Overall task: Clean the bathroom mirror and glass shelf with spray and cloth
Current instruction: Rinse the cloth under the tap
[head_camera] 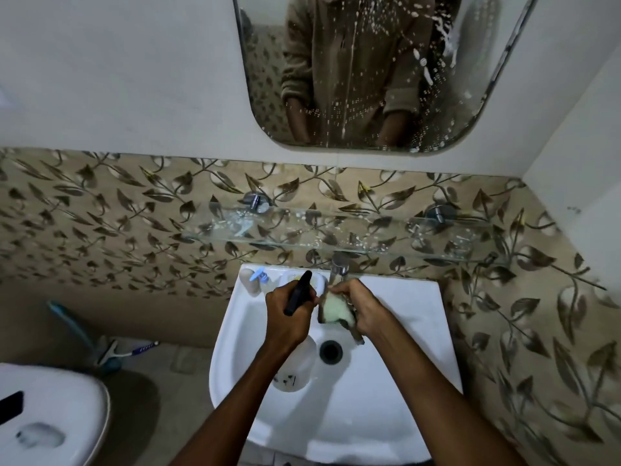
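My left hand (288, 316) grips a spray bottle (295, 366) by its black trigger head, the clear body hanging down over the white sink (396, 331). My right hand (361, 309) is closed on a pale cloth (336, 312) held just under the tap (339, 265), right beside the spray nozzle. The wall mirror (369, 79) above is speckled with white droplets and streaks, thickest at its upper right. The glass shelf (336, 235) below it carries wet spots and smears.
A small bottle with a blue cap (257, 280) and a soap dish (317, 279) sit on the sink's back ledge. A toilet (50, 415) with a dark phone on it stands at lower left. Brushes (111, 351) lean on the floor by the wall.
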